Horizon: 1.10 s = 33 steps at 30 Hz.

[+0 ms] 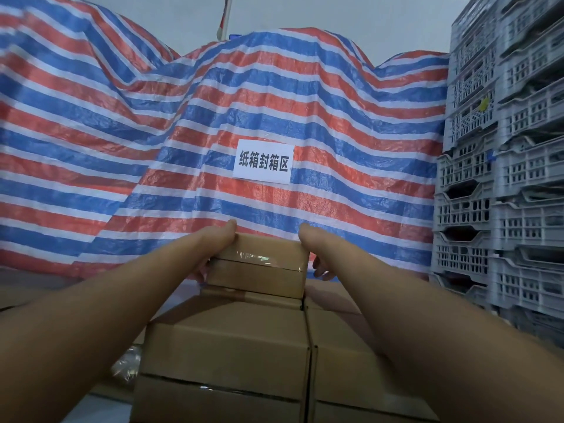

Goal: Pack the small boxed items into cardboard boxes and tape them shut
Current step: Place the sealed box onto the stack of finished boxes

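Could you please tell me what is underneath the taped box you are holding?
Under the taped box, held by the left hand and right hand, is a stack of cardboard boxes. Whether it touches them, and what they contain, cannot be seen.

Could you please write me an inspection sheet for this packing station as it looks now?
Surface: mostly hidden under stacked cartons; not judged.
Job's things: taped carton held at the far end above a stack of closed cartons; clear tape shines across its top.
Clutter: crinkled clear plastic low on the left.
Hands: left hand and right hand grip opposite ends of the taped carton.
Cables: nothing seen.
Surroundings: striped tarp with a white paper sign; grey plastic crates stacked on the right.
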### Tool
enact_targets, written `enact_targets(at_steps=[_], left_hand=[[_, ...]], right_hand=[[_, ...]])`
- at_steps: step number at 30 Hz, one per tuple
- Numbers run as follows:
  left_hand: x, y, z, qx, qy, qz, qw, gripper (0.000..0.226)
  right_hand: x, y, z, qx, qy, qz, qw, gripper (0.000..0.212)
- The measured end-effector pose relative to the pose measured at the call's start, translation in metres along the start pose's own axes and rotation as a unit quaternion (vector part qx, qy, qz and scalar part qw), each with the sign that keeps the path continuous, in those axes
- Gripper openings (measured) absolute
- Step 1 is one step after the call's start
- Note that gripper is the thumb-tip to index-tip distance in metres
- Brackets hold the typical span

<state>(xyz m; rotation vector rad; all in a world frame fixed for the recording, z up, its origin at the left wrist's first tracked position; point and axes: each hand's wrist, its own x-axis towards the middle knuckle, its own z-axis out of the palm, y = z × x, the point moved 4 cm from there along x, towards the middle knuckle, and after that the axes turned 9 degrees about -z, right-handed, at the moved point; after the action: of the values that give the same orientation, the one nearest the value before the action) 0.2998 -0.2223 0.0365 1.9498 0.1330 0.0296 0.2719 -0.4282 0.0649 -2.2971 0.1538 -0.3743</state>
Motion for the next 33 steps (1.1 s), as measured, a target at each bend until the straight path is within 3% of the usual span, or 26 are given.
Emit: enact_targets(at_steps=[2,6,10,13,17,21,28,33], left_hand=[[-0.009,0.006,-0.005,0.006,0.023,0.024,0.999,0.072],[-0.036,0.018,-0.020,0.103,0.143,0.143,0.974,0.061],[-0.065,0.017,-0.030,0.143,0.168,0.212,0.952,0.039],[-0.096,0.017,-0.043,0.124,0.198,0.242,0.942,0.035],[-0.140,0.003,-0.059,0.076,0.215,0.279,0.933,0.051],[-0.183,-0.024,-0.065,0.114,0.203,0.297,0.926,0.057],[-0.227,-0.080,-0.097,0.170,0.218,0.319,0.906,0.031],[-0.237,-0.115,-0.131,0.176,0.250,0.312,0.899,0.055]], right_hand=[[-0.006,-0.002,-0.009,0.009,0.014,-0.020,1.000,0.063],[-0.022,-0.003,-0.024,0.028,0.037,-0.061,0.997,0.055],[-0.048,-0.008,-0.037,0.052,0.094,-0.110,0.988,0.042],[-0.076,-0.017,-0.046,0.011,0.141,-0.173,0.975,0.023],[-0.125,-0.022,-0.039,-0.042,0.185,-0.266,0.945,0.035],[-0.168,-0.014,-0.015,-0.035,0.184,-0.300,0.935,0.032],[-0.217,-0.014,0.017,0.024,0.180,-0.333,0.925,0.040],[-0.244,-0.033,0.039,0.017,0.158,-0.358,0.920,0.049]])
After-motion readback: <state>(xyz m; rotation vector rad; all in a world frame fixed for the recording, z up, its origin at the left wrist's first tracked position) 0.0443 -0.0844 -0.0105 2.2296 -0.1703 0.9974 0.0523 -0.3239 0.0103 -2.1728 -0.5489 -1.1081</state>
